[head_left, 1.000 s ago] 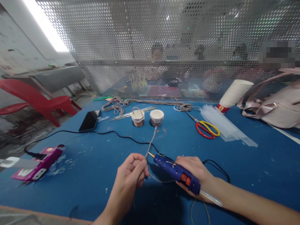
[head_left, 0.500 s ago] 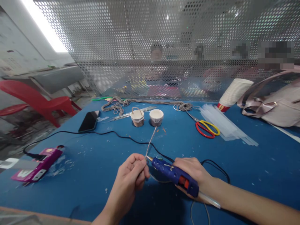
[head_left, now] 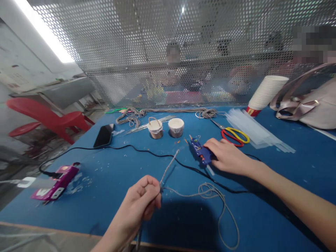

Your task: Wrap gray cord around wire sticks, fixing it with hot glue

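My left hand (head_left: 144,196) is closed in a pinch on the lower end of a thin stick wrapped in grey cord (head_left: 169,167), which slants up to the right. From the pinch a loose grey cord (head_left: 220,203) trails across the table in loops. Farther right, my right hand (head_left: 227,155) is closed around the handle side of a blue hot glue gun (head_left: 200,151), down at the table with its nozzle pointing away. Beyond them stand two small cups, one with a looped handle (head_left: 155,129) and one without (head_left: 176,128).
Red-and-yellow scissors (head_left: 235,135), translucent strips (head_left: 258,131), stacked paper cups (head_left: 266,94) and a bag (head_left: 320,108) lie right. A phone (head_left: 104,135), purple power strip (head_left: 56,185) and black cable (head_left: 147,150) lie left. Thin wires and grey cord lie before a perforated metal screen (head_left: 147,84).
My right hand has carried the glue gun away from the cord-wrapped stick, forward and right, down to the table. My left hand keeps its pinch, and the trailing cord is now uncovered.
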Action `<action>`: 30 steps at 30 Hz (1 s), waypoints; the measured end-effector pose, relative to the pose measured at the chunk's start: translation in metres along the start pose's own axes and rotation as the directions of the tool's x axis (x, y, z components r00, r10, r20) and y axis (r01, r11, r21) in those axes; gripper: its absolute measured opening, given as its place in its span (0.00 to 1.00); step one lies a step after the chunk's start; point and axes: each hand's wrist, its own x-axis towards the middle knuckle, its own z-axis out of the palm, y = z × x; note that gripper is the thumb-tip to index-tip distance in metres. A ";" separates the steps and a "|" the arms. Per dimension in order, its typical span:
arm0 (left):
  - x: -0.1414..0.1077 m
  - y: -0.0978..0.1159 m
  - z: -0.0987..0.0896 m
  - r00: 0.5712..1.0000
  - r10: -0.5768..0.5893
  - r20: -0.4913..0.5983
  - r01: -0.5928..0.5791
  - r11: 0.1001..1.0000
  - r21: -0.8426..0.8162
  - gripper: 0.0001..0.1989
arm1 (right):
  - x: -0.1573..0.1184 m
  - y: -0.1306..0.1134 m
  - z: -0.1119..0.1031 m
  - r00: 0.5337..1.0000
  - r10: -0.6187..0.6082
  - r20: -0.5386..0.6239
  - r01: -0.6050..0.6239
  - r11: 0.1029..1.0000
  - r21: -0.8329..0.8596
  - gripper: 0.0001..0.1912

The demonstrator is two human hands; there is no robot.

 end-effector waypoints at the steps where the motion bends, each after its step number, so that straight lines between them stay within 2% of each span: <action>1: -0.005 -0.002 -0.003 1.000 -0.007 0.009 0.007 0.999 0.034 0.13 | 0.001 0.007 0.003 0.999 0.021 0.044 -0.020 0.999 -0.028 0.16; 4: -0.018 -0.007 -0.012 0.997 -0.039 0.070 0.032 0.994 0.104 0.14 | 0.000 0.023 0.012 0.992 0.066 0.112 -0.061 0.997 -0.052 0.21; 6: -0.022 -0.008 -0.017 0.989 -0.050 0.138 0.033 0.992 0.123 0.15 | -0.001 0.027 0.014 0.992 0.069 0.101 -0.062 0.995 -0.072 0.24; 8: -0.021 -0.004 -0.020 0.989 -0.022 0.148 0.002 0.991 0.134 0.15 | -0.002 0.026 0.011 0.997 0.068 0.031 -0.065 0.993 -0.095 0.25; 10: -0.017 0.003 -0.018 0.997 0.032 0.067 -0.040 0.991 0.127 0.12 | 0.000 0.018 0.004 0.994 0.063 -0.084 -0.068 0.996 -0.055 0.24; 13: -0.009 0.018 -0.010 0.995 0.056 0.084 -0.068 0.989 0.135 0.10 | 0.005 -0.006 -0.010 0.981 0.037 -0.193 0.000 0.982 0.187 0.19; 15: -0.006 0.027 -0.002 0.988 0.054 0.145 -0.075 0.986 0.149 0.09 | 0.009 -0.029 -0.019 0.987 0.019 -0.158 0.047 0.914 0.402 0.19; 17: -0.010 0.034 0.006 0.974 0.031 0.223 -0.074 0.980 0.185 0.08 | 0.014 -0.051 -0.025 0.996 0.007 -0.087 0.044 0.823 0.567 0.18; 20: -0.025 0.040 0.012 0.960 -0.019 0.278 -0.055 0.965 0.255 0.07 | 0.018 -0.075 -0.025 0.997 -0.053 -0.056 0.077 0.717 0.693 0.19; 23: -0.046 0.040 0.006 0.984 -0.022 0.177 -0.030 0.959 0.283 0.08 | 0.017 -0.084 -0.021 0.994 -0.099 -0.045 0.101 0.686 0.720 0.19; 26: -0.059 0.032 -0.009 0.998 -0.010 0.059 -0.003 0.976 0.219 0.12 | 0.014 -0.088 -0.017 0.995 -0.096 0.015 0.052 0.657 0.752 0.19; 28: -0.058 0.025 -0.016 0.998 0.001 0.064 -0.015 0.974 0.226 0.12 | 0.012 -0.094 -0.015 0.992 -0.105 0.066 0.006 0.575 0.818 0.19; 30: -0.051 0.018 -0.017 0.991 -0.014 0.132 -0.020 0.967 0.254 0.12 | 0.011 -0.104 -0.014 0.982 -0.158 0.105 -0.032 0.409 0.912 0.21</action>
